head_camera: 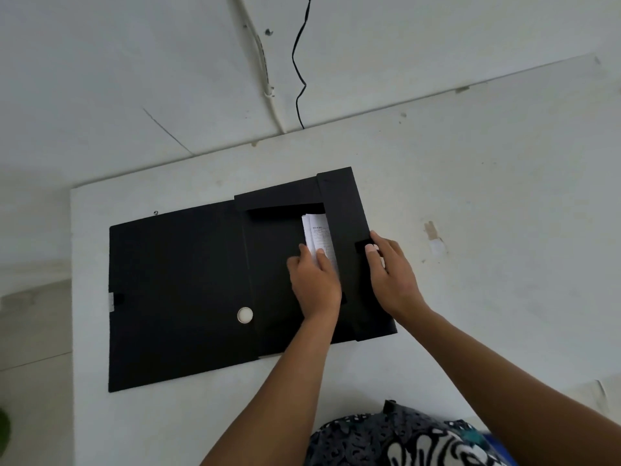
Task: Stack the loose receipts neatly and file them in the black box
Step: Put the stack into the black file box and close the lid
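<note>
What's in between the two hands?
In the head view, the box's black side flap runs between the left hand pressing the receipts and the right hand holding the flap's outer edge.

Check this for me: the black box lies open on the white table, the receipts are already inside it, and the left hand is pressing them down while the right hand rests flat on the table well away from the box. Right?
One part is wrong. The right hand is not away from the black box; in the head view it holds the box's right side flap. The rest stands: the box lies open on the white table, the receipts are inside, and the left hand presses on them.
</note>
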`<state>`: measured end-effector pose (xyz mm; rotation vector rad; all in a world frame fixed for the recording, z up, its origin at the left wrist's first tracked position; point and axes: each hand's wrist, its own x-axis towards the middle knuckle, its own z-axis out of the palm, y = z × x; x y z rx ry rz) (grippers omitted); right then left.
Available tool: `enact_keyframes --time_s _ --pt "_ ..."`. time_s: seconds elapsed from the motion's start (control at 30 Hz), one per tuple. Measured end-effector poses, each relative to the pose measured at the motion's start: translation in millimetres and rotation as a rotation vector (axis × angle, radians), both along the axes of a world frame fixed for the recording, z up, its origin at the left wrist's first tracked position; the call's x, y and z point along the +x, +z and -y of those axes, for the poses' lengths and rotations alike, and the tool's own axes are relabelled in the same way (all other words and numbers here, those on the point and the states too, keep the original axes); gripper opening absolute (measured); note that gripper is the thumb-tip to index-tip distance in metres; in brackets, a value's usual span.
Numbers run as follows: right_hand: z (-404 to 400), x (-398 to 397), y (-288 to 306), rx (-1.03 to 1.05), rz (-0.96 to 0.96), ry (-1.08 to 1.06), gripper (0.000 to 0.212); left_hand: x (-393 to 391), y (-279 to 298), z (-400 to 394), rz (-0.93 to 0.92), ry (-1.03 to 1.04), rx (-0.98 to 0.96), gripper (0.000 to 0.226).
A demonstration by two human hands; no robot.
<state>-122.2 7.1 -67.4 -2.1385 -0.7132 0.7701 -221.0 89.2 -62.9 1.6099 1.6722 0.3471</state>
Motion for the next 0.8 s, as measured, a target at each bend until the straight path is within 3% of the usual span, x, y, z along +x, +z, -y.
enact_keyframes --time_s 0.17,0.33,0.8 --pt "5 -2 -9 0.017 0.04 0.067 0.046 -12 9 7 -0.019 0.062 0.028 0.048" --pt "9 1 -15 0.005 0.053 0.129 0.048 -19 8 10 -0.034 0.032 0.037 0.028" --pt "14 14 -9 0.033 0.006 0.214 0.051 -11 8 6 -0.058 -0.011 0.066 0.037"
